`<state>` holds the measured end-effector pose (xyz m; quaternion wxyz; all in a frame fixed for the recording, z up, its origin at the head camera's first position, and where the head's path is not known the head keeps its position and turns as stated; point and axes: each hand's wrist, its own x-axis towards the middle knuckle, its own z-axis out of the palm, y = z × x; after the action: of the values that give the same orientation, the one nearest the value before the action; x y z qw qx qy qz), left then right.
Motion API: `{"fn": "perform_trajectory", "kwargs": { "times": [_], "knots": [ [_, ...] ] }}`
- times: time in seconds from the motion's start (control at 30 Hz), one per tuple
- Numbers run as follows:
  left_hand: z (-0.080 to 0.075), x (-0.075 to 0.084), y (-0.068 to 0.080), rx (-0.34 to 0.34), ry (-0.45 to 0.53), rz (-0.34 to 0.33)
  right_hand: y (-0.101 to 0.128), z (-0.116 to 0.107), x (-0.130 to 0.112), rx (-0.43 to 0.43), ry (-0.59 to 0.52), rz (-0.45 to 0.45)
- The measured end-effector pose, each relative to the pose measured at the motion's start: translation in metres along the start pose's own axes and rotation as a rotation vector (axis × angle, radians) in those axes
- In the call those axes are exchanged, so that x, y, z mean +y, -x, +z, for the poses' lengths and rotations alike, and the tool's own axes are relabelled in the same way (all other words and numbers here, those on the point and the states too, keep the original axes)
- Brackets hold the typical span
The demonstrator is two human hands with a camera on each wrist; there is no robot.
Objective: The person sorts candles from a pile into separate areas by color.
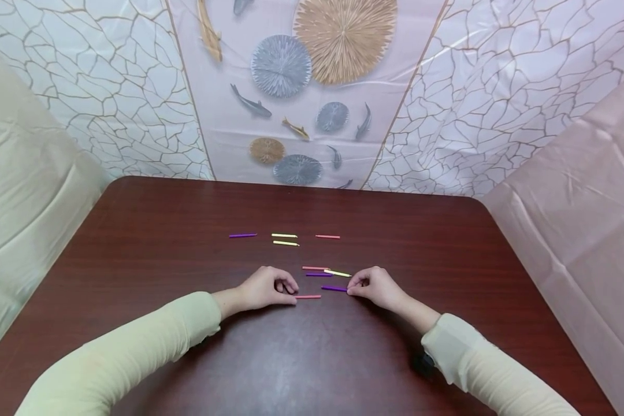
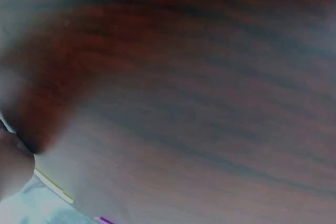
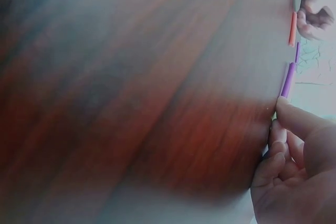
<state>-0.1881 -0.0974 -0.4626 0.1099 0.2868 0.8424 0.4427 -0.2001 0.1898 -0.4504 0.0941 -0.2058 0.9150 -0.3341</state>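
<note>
With thumb and fingertips my right hand [image 1: 377,287] pinches the right end of a slim purple candle [image 1: 334,288], seen close in the right wrist view as a smooth purple candle [image 3: 287,81]. Opposite it, the left hand [image 1: 264,288] holds the left end of a pink candle [image 1: 309,297] between thumb and curled fingers. Both candles lie low over the table, roughly level. Just behind them are another pink candle [image 1: 314,268], a purple candle [image 1: 318,275] and a yellow candle [image 1: 339,273], close together. The yellow one crosses the ends of its neighbours.
Farther back on the dark wooden table [image 1: 161,231] lie a purple candle [image 1: 242,236], two yellow candles [image 1: 284,236], one in front of the other, and a pink candle [image 1: 327,236]. Patterned cloth [image 1: 270,127] hangs behind the table.
</note>
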Motion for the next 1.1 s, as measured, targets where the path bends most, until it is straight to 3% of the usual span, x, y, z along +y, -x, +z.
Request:
{"fn": "perform_trajectory", "kwargs": {
  "times": [0.17,0.57,1.1],
  "knots": [
    [0.0055,0.0011,-0.0015,0.002,-0.093,0.005,-0.0001,-0.0002,0.0002,0.007,-0.002,0.007],
    [0.0069,0.0088,0.0002,0.062,-0.142,0.014,0.0005,-0.0004,-0.0012,0.009,0.004,0.006],
    [0.0037,0.0024,-0.0032,0.056,-0.111,0.055,0.0004,-0.0002,-0.0011,0.004,-0.004,0.0]
  ]
}}
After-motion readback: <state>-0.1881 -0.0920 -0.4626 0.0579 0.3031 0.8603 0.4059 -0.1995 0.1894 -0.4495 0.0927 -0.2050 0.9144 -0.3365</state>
